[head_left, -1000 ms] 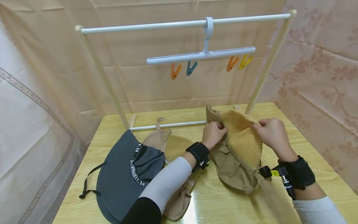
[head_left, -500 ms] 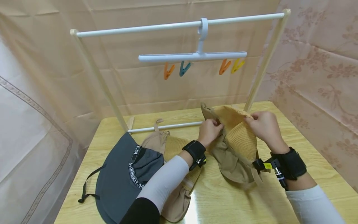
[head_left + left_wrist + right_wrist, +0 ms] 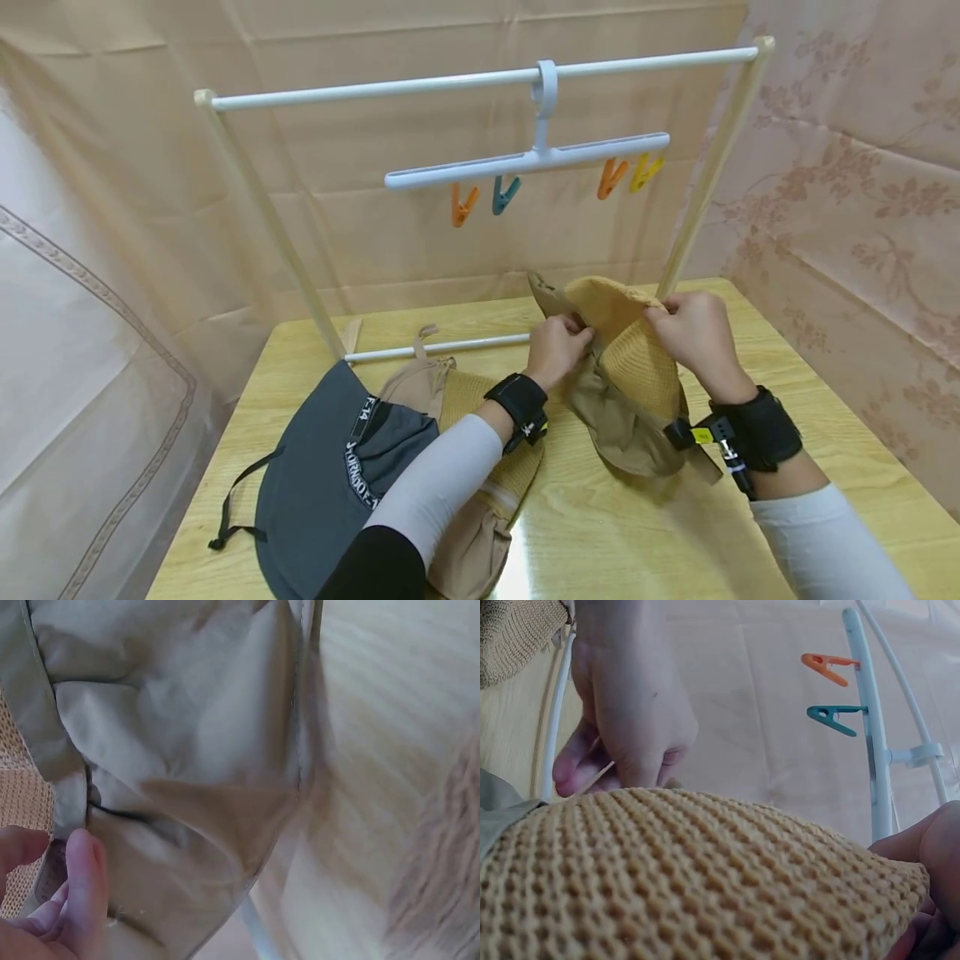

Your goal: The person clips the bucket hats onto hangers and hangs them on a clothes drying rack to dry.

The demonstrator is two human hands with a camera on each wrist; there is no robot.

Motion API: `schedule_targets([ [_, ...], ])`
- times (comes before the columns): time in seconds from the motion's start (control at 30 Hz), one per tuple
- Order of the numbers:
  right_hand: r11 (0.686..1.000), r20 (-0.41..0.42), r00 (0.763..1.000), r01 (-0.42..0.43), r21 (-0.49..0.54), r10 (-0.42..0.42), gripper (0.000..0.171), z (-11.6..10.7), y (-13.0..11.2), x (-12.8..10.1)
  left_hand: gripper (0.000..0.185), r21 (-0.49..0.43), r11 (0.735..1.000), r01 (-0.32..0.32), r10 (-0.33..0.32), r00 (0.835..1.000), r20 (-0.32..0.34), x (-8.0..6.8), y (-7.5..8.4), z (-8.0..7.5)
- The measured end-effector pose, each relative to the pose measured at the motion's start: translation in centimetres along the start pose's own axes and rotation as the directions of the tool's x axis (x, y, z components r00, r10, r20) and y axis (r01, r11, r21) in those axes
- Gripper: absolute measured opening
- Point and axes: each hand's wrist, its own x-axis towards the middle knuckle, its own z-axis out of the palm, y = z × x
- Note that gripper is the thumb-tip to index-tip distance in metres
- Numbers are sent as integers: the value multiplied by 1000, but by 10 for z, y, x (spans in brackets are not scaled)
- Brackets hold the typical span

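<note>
A sun hat of khaki cloth and yellow knitted weave (image 3: pixel 637 371) is held up over the right part of the table. My left hand (image 3: pixel 557 350) pinches the inner edge where cloth meets weave. The left wrist view shows its thumb (image 3: pixel 87 874) against the cloth band, with the wide khaki cloth (image 3: pixel 187 727) spread beside it. My right hand (image 3: pixel 697 342) grips the rim of the knitted part between thumb and fingers. In the right wrist view the knitted weave (image 3: pixel 705 877) fills the foreground, and the fingertips behind its edge are hidden.
A white hanger (image 3: pixel 528 161) with orange, teal and yellow clips hangs from the rack's top bar (image 3: pixel 375 87). Left on the wooden table (image 3: pixel 600 550) lie a dark grey hat (image 3: pixel 300 475) with a black cord and a tan hat (image 3: pixel 468 550), partly under my left forearm.
Both hands have shifted slightly left and up with the hat, keeping their hold. The hanger swings a little on the bar, and the head view has moved slightly.
</note>
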Motion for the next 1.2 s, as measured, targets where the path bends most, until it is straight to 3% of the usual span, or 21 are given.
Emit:
schedule_targets([
  [0.1, 1000, -9, 1000, 4, 1, -4, 42, 0, 0, 3, 27, 30, 999, -20, 21, 999, -36, 4, 1, -4],
  [0.27, 1000, -15, 1000, 14, -26, -15, 47, 0, -2, 10, 26, 4, 999, -47, 47, 996, -81, 7, 6, -9],
  [0.5, 1000, 1, 1000, -15, -18, 15, 26, -2, -7, 15, 22, -58, 989, -134, 126, 985, -116, 6, 14, -15],
  [0.87, 1000, -30, 999, -18, -18, 17, 24, 3, -6, 17, 16, -87, 943, -322, 296, 929, -224, 7, 23, -21],
  [1.0, 999, -17, 999, -28, -16, 28, 29, 3, -7, 19, 20, -121, 935, -334, 303, 928, -219, 9, 26, -23],
  [1.2, 1000, -44, 999, 31, -5, -31, 36, 5, -10, 24, 29, -125, 935, -333, 304, 930, -205, 12, 31, -27],
])
